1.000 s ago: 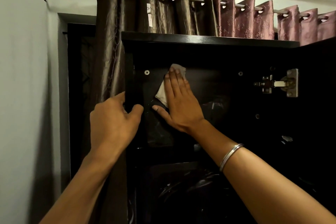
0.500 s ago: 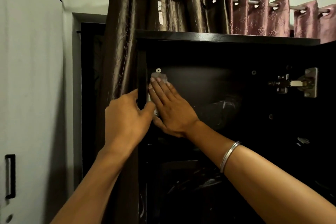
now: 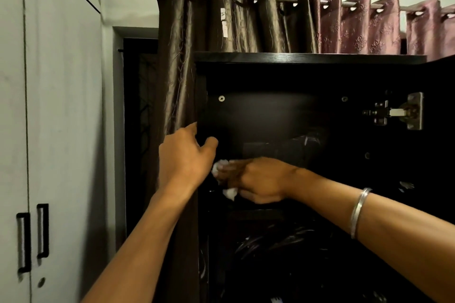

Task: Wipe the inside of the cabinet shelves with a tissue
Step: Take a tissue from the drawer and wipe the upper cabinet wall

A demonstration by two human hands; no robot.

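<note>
Head view: left hand (image 3: pixel 184 157) grips the front edge of the dark cabinet (image 3: pixel 307 58), thumb inside, fingers curled round the side panel. Right hand (image 3: pixel 256 179), blurred, clutches a white tissue (image 3: pixel 230 192) low inside the cabinet, beside the left wrist. Bangle (image 3: pixel 359 211) on right forearm.
</note>
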